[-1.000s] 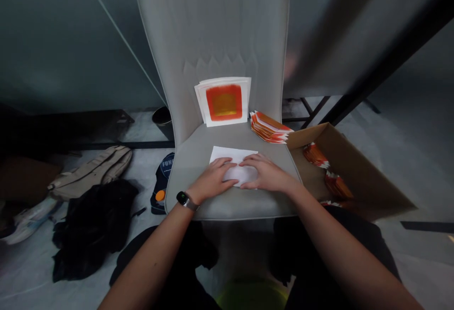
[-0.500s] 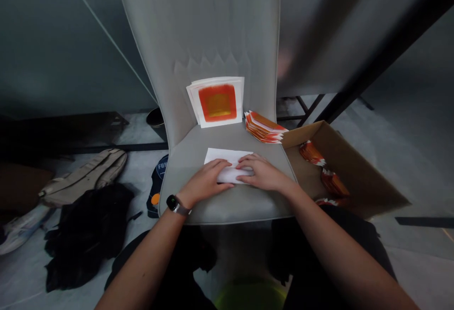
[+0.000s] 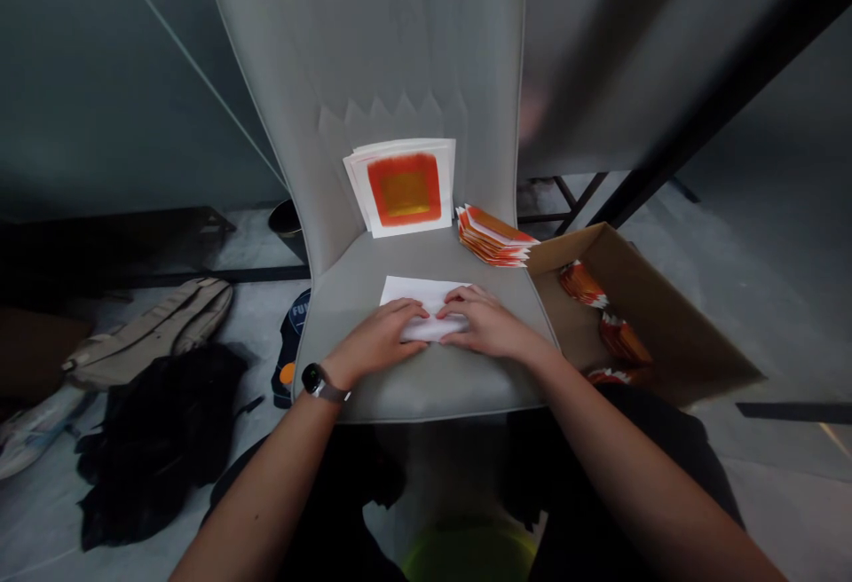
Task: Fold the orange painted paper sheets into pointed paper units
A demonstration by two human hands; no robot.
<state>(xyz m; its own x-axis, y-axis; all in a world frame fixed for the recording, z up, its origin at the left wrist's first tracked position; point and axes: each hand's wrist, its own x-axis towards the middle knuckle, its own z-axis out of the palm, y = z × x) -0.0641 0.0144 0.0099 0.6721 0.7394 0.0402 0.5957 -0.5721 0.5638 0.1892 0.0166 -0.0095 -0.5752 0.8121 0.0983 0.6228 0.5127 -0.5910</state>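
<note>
We have both hands on a white sheet of paper (image 3: 426, 328), which lies on the front half of the seat of a grey chair (image 3: 373, 50). Our left hand (image 3: 382, 338) covers the paper's left side, fingers bent over the top and the thumb near the front edge; our right hand (image 3: 485, 323) does the same on the right. The fingertips of the two hands nearly meet over the middle. Both hands touch the paper, neither is clenched, and we cannot tell whether either one pinches it. A dark-faced watch (image 3: 311, 377) sits on our left wrist.

Behind the paper, some cards (image 3: 403, 192) lean upright against the backrest, the front one showing an orange-red square with a gold centre. To their right, near the seat's edge, is a pile of folded pieces (image 3: 493, 236) in red, gold and white. Just beside the chair on the right stands an open box (image 3: 679, 334) with bundles (image 3: 626, 340) of similar colours inside. A dark bin (image 3: 286, 220) stands left of the chair.
</note>
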